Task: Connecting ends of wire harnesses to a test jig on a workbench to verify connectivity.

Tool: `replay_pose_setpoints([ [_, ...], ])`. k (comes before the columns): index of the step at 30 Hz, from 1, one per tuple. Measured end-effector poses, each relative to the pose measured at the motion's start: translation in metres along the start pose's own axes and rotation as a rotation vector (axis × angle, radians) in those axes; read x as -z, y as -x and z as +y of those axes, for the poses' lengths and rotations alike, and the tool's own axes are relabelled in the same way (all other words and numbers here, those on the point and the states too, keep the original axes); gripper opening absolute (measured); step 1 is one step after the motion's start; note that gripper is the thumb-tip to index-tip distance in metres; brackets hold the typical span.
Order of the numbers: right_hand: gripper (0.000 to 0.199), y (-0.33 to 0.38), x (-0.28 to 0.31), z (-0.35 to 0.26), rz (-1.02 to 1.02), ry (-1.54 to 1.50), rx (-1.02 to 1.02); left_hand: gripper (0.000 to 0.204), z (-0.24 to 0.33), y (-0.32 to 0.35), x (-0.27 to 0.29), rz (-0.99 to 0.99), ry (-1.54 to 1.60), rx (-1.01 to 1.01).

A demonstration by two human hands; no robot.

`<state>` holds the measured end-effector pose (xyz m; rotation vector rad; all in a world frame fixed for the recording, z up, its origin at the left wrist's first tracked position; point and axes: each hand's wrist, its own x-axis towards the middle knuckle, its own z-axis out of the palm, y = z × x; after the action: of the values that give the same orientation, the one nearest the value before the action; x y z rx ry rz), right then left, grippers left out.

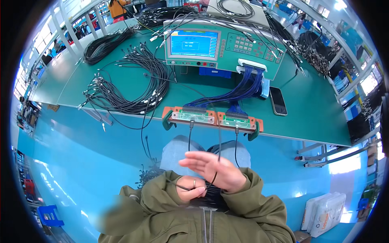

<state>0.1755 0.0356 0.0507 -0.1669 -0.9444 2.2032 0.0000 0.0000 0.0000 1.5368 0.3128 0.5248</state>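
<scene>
My left hand (191, 188), with a ring on one finger, is closed around a thin black cable (214, 178) in front of my jacket. The cable rises from there past my right hand (222, 171), whose fingers are stretched out flat, and seems to continue up over the table edge. Beyond my hands, two test fixture boards (194, 117) with green circuit boards are held at the edge by green clamps (167, 120). A black cable plug (192, 122) sits in the left board, another plug (237, 128) in the right one.
A green tester (225, 44) with a lit screen stands on the green table (312, 117), its blue wire bundle (239, 93) running to the boards. A phone (278, 101) lies right, cable coils (152, 89) left. White bags (324, 214) stand on the floor.
</scene>
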Motion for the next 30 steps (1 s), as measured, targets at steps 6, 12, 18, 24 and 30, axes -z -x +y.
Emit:
replay_pose_setpoints([
  [6,0.040,0.051,-0.012,-0.068,-0.322,-0.207,0.729,0.038,0.063,0.037,0.032,0.650,-0.222,-0.627],
  [12,0.031,0.205,0.023,-0.141,0.273,-0.284,1.002,0.010,0.132,0.153,0.057,0.490,0.746,-1.228],
  [18,0.023,0.296,0.058,-0.122,1.136,-0.141,1.077,0.021,0.043,0.229,0.107,1.607,1.064,-0.538],
  [24,0.021,0.361,0.088,-0.092,1.284,0.288,1.319,0.024,-0.014,0.246,0.112,1.954,0.892,-0.406],
  [30,0.022,0.311,0.076,-0.113,1.383,0.421,1.007,0.027,-0.012,0.224,0.127,2.137,0.684,-0.255],
])
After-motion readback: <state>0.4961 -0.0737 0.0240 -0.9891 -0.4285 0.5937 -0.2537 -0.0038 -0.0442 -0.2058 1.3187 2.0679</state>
